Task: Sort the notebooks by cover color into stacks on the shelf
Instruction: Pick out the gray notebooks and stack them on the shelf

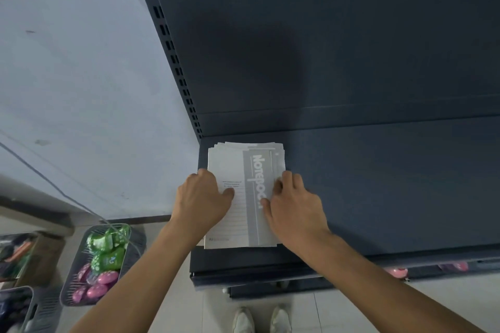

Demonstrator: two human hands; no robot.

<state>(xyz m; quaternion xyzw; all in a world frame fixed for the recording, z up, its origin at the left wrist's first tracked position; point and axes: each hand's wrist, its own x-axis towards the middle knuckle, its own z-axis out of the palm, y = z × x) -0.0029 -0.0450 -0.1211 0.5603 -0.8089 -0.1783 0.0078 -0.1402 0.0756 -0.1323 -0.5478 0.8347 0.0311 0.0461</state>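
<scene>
A stack of notebooks point(235, 162) lies at the left end of the dark blue shelf point(392, 184). The top cover is white with a grey band that reads "Notebook". My left hand point(201, 200) grips the stack's left edge, thumb on the cover and fingers curled over the side. My right hand point(295, 205) grips the right edge, fingertips pinching the covers near the grey band. Edges of several notebooks underneath peek out at the far end of the stack; their cover colours are hidden.
The shelf's back panel point(324, 35) rises behind the stack, with a slotted upright point(173, 57) at its left. On the floor to the left stand a grey basket point(75, 270) with green and pink packets, a cardboard box point(40, 254) and another basket point(32, 311). Pink items point(397, 271) show under the shelf's front lip.
</scene>
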